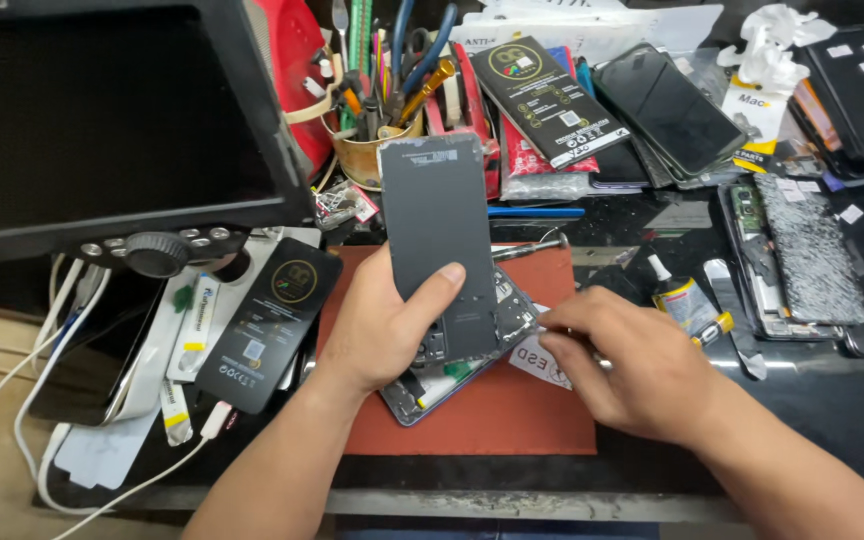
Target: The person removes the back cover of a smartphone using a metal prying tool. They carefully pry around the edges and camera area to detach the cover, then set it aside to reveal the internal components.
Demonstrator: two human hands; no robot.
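From the head view, we see a tan cup (372,160) packed with pliers, tweezers and screwdrivers. Our left hand (384,318) has its fingers clamped on a grey phone panel (437,240), lifted above the opened phone frame (472,360) on the red mat (532,410). Our right hand (632,365) pinches something hidden beneath it. The tabletop (652,225) is crowded; the mat's near edge lies bare.
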